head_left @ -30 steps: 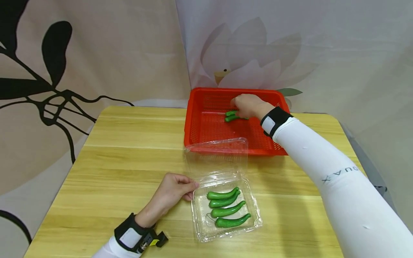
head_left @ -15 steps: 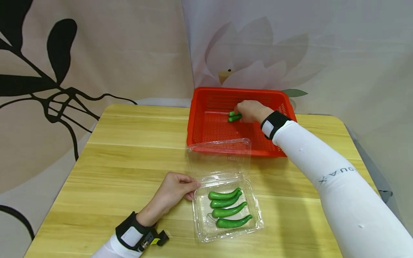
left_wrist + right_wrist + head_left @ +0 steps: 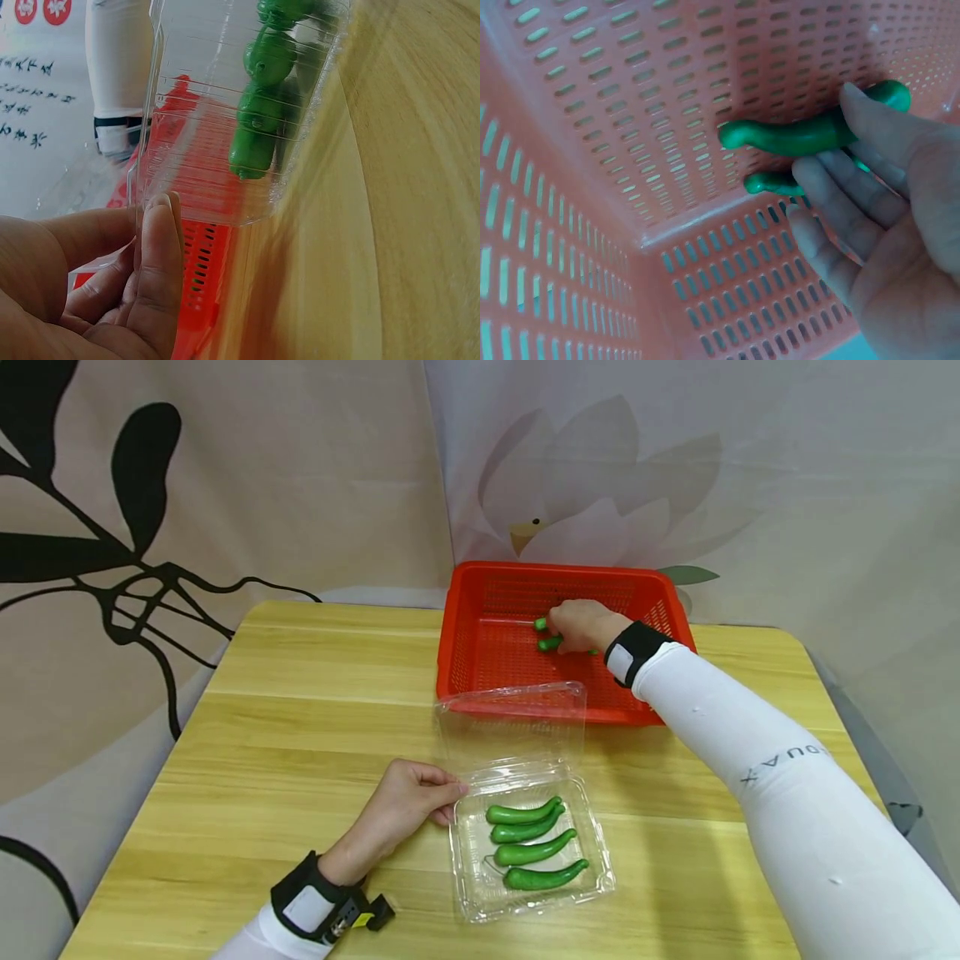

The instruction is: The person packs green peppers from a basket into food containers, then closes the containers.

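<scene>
With thumb and fingers, my left hand (image 3: 416, 797) pinches the left rim of a clear plastic clamshell box (image 3: 480, 906). The box lies on the table with its lid (image 3: 510, 735) raised at the back. Several green chili peppers (image 3: 535, 853) lie side by side in its base. My right hand (image 3: 583, 625) is down inside the red basket (image 3: 487, 668). In the right wrist view, its thumb and fingers pinch one green chili pepper (image 3: 787, 139). A second pepper (image 3: 769, 183) lies just beyond, partly hidden by the fingers.
The basket stands at the back of the wooden table (image 3: 300, 735), against a printed cloth backdrop (image 3: 337, 468). The raised lid overlaps the basket's front wall. Perforated basket walls (image 3: 547, 262) surround the right hand.
My right hand has shifted slightly nearer inside the basket, and the nearer pepper has come apart from the farther one. The left hand keeps its grip on the box rim.
</scene>
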`<state>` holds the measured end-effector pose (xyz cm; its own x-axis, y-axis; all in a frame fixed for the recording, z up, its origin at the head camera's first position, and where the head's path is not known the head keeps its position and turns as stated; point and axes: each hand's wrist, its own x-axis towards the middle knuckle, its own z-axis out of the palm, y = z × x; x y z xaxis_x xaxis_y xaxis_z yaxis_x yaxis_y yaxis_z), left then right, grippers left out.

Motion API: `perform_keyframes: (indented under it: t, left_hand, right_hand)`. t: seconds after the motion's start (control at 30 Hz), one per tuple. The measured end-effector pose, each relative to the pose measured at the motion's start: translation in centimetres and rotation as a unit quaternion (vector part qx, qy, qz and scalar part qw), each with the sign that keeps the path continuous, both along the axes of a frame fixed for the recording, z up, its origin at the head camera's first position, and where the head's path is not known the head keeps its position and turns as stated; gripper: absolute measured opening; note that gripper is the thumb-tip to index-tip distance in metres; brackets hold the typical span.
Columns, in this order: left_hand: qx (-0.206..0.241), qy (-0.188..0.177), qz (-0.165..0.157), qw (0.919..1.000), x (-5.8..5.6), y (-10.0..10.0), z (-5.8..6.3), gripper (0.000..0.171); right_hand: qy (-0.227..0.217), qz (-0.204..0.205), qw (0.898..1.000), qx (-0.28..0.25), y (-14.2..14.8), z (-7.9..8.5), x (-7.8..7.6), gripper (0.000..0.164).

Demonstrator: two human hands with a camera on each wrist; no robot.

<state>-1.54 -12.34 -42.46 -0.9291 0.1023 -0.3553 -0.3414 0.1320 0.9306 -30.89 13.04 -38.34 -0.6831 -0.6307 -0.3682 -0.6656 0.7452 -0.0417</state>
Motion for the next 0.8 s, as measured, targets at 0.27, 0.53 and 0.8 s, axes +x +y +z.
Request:
perform_keyframes:
  t: [0.27,0.53,0.8]
  left_hand:
    - [-0.003,-0.001,0.000,1.0000,0.0,0.0,0.1,0.015]
    - [0.001,-0.002,-0.002,1.0000,-0.2,-0.1,0.0,0.015]
    - [0.008,-0.001,-0.005,1.0000,-0.2,-0.2,0.0,0.016]
  right_hand:
    - [0.014,-0.002,1.000,-0.011,0.6,1.1,0.0,0.018]
    - [0.004,-0.011,0.997,-0.074,1.3,3.0,1.1,0.021]
    - [0.009,-0.018,0.988,-0.155,2.1,5.0,2.5,0.014]
